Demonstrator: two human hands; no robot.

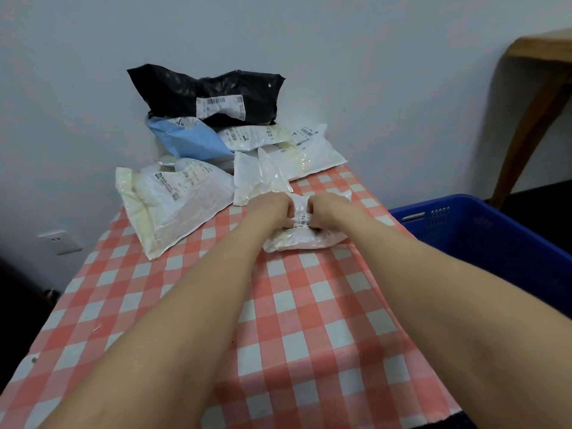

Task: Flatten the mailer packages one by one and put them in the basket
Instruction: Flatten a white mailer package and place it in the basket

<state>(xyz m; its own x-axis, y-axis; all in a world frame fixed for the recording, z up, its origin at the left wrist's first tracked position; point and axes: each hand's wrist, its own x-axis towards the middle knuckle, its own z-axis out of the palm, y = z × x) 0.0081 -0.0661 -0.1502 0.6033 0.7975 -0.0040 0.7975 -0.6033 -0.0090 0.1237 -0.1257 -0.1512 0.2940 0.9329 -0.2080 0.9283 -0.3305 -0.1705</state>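
Two bare arms of one person, seen from a camera worn on the head. The left forearm (185, 320) and the right forearm (433, 305) are uncovered along their whole visible length, from the bottom edge of the picture up to the wrists. The wide lens makes both look very broad close to the camera and slim toward the wrists. The skin looks smooth, and a soft shadowed hollow runs along the lower part of the right forearm. The left hand (272, 209) and the right hand (325, 210) are bare too. Only the backs of the hands and the knuckles show clearly; the rest of each hand is hard to make out.
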